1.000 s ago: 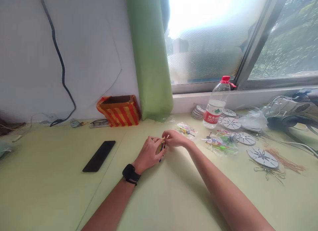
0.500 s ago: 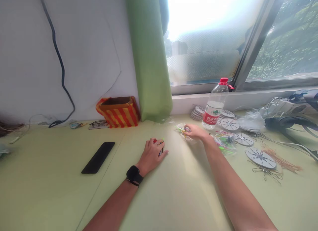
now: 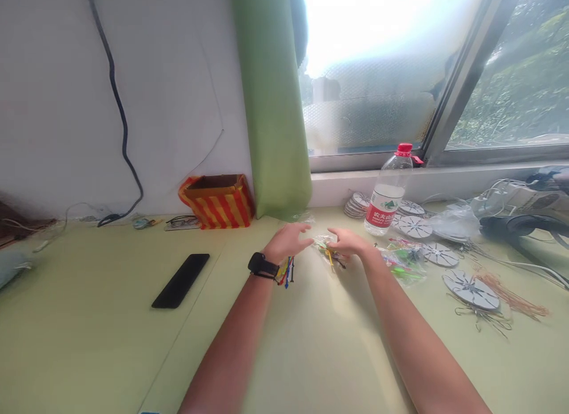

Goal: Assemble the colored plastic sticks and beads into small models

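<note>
My left hand, with a black watch on its wrist, hovers near the middle of the table, thumb and fingers parted. Just below it lies a small bunch of colourful thin pieces, yellow, red, blue and black, partly hidden by the hand and watch. Opposite, my right hand also has its thumb and forefinger apart, over a clear plastic bag. Yellow, green and dark thin pieces show at the bag, beneath the right hand. Its other fingers are hidden.
Right of my right hand are another bag of colourful pieces, a red-capped bottle, slotted white discs and wire hooks. A black phone lies left. A red-and-yellow striped box stands by the green curtain.
My left hand has lifted off the colourful pieces and moved forward toward the bag, its fingers spreading. My right hand's thumb and forefinger have parted. The view has shifted slightly.
</note>
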`<move>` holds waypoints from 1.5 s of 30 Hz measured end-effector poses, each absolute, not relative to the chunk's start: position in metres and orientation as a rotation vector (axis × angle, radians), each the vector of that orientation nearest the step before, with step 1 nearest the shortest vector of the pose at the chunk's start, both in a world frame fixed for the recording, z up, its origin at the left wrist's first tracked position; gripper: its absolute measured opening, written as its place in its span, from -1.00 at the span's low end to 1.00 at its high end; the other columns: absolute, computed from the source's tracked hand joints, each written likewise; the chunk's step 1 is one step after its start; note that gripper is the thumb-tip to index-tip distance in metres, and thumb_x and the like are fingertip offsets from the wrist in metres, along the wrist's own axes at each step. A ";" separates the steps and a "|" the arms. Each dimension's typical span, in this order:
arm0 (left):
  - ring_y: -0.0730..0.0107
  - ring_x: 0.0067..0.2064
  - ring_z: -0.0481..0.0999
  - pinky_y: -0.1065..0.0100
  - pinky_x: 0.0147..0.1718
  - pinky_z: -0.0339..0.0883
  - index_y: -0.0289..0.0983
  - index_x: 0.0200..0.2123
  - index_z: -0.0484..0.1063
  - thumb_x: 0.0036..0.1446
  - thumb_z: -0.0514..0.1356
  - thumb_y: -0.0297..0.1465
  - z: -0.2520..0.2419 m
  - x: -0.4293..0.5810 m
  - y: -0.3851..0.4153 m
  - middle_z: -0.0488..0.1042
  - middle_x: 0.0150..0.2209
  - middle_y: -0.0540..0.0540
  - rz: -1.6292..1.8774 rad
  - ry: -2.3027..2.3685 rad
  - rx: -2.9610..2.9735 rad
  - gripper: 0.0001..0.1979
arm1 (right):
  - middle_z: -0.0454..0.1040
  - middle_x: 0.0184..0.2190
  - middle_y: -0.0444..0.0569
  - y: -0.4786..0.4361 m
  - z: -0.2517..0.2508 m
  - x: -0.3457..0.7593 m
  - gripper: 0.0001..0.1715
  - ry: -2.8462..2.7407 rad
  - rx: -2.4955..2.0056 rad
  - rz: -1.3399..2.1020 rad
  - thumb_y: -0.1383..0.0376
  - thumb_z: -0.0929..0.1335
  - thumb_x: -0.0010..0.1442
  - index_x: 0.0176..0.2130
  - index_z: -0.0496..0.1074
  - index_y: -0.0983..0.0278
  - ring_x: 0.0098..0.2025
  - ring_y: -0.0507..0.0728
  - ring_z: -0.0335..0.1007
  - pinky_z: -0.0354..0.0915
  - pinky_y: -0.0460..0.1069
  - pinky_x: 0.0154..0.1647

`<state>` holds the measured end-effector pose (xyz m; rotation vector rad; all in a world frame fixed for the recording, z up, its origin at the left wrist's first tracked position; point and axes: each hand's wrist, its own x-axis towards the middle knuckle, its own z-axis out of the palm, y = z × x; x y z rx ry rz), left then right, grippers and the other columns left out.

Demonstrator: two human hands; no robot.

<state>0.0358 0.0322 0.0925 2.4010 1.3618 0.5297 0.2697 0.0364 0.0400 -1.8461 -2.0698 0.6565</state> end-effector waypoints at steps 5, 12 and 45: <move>-0.03 0.18 0.49 0.13 0.19 0.32 -0.30 0.14 0.52 0.22 0.23 -0.20 0.067 0.035 0.055 0.53 0.16 -0.28 0.518 1.353 2.307 -0.52 | 0.60 -0.24 0.06 0.037 0.048 0.264 -0.57 -2.085 -1.847 0.661 0.16 0.46 0.13 -0.04 0.55 0.31 -0.23 0.16 0.49 0.24 -0.08 -0.35; 0.02 0.05 0.56 0.11 0.08 0.39 -0.25 -0.07 0.62 0.23 0.21 -0.12 0.058 0.034 0.053 0.61 0.02 -0.20 0.585 1.146 2.309 -0.62 | 0.57 -0.25 -0.08 0.034 0.066 0.256 -0.76 -2.080 -1.584 0.755 0.12 0.39 0.24 -0.33 0.45 0.24 -0.29 0.06 0.42 0.23 -0.10 -0.35; 0.33 -0.55 0.51 0.40 -0.56 0.25 -0.27 -0.44 0.56 -0.03 0.40 -0.01 0.061 0.053 0.033 0.56 -0.54 -0.08 0.089 1.126 2.088 -0.59 | 0.62 -0.12 0.13 0.041 0.055 0.284 -0.43 -1.865 -1.865 0.765 0.07 0.41 0.26 0.14 0.42 0.34 -0.14 0.20 0.57 0.39 -0.02 -0.19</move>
